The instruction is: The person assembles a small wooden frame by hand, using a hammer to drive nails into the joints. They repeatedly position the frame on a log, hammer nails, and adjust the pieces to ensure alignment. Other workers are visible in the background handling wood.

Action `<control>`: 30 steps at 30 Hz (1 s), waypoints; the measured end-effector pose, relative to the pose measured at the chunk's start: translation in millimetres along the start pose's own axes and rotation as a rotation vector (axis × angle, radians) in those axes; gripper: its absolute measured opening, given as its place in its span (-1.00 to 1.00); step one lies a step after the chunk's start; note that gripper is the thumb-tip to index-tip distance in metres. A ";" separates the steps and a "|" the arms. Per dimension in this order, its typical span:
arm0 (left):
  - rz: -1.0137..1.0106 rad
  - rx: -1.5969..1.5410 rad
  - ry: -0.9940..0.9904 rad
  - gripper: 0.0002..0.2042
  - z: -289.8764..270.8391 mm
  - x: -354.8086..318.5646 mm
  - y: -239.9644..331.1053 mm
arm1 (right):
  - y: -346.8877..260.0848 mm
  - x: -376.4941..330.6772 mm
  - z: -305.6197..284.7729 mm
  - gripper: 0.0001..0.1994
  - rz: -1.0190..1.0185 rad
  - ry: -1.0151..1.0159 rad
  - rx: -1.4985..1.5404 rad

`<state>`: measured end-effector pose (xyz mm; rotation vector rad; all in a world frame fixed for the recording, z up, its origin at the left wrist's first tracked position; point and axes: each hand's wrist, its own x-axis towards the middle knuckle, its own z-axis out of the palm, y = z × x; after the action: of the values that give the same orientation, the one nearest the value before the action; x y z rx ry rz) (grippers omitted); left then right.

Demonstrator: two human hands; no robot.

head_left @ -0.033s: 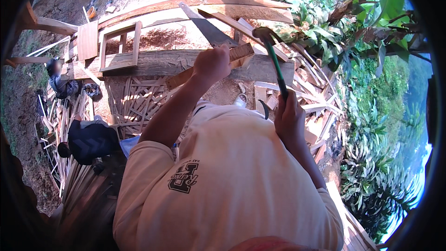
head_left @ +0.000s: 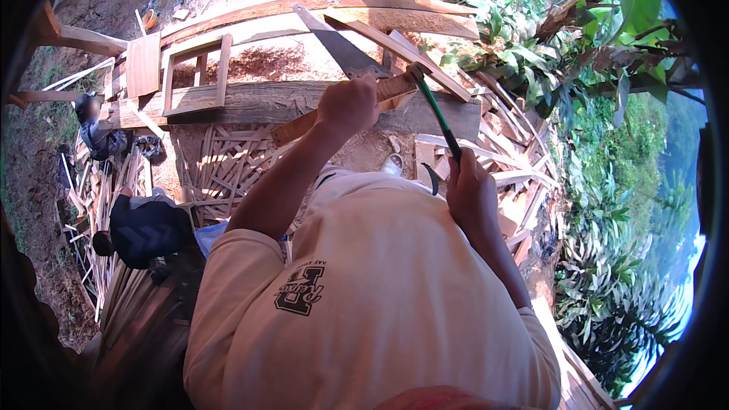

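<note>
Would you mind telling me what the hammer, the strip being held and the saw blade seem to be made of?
The hammer in the right hand has a glossy green handle, perhaps fibreglass or painted metal; its dark head looks like steel. The strip under the left hand is bare, unfinished wood: pale brown, grainy. The saw blade looks like dull grey steel, flat and thin.

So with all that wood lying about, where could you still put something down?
The thick beam is bare between the small wooden frame and the left hand. The sandy ground behind it, short of the handsaw, looks free too. It is crowded to the right of the right hand, gripping a green-handled hammer, where offcuts pile up.
</note>
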<state>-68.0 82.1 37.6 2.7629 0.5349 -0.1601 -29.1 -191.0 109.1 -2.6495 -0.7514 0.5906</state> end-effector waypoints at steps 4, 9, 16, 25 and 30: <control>0.007 -0.004 0.008 -0.71 0.6 0.3 -2.0 | -12.6 -12.9 -22.3 -0.85 -0.118 0.165 0.195; 0.018 -0.020 0.042 -0.71 6.3 1.3 -2.7 | -11.8 -18.9 -7.3 -0.87 -0.188 0.387 0.249; 0.079 0.019 0.048 -0.74 -0.1 1.0 -2.6 | -12.0 -10.0 -7.3 -0.87 -0.161 0.234 0.206; 0.070 0.065 0.063 -0.76 -0.6 6.4 -3.5 | 14.0 -15.3 25.0 -0.86 -0.054 0.106 0.122; 0.046 0.043 0.029 -0.79 -7.3 5.3 -4.5 | -19.2 -30.7 -10.5 -0.87 -0.198 0.361 0.272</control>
<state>-64.4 90.2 42.3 2.8210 0.4806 -0.1220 -56.1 -194.5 135.2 -2.3050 -0.7493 0.1407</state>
